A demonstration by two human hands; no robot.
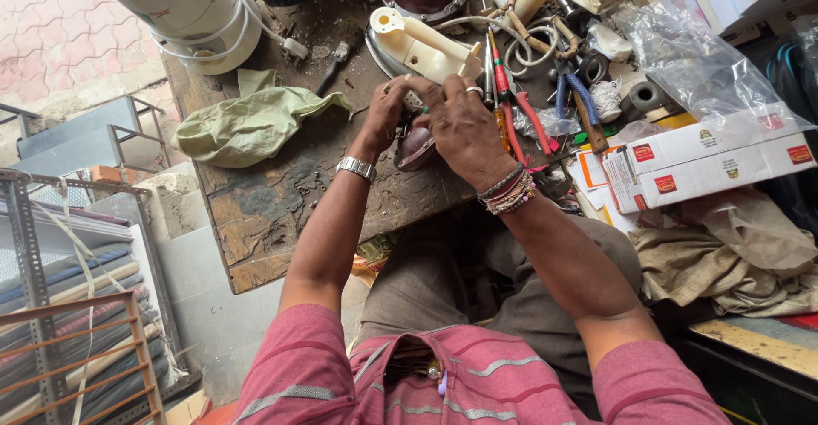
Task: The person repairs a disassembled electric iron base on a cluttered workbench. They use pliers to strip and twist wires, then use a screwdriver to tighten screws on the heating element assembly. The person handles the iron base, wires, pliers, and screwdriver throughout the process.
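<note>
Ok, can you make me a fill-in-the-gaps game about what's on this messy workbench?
1. The left hand wears a silver ____ on its wrist.
2. Both hands are on a clothes iron with a cream-coloured ____.
3. A crumpled ____ cloth lies left of the hands.
4. The right hand has a ____ on one finger.

Missing words: watch; handle; green; ring
</note>
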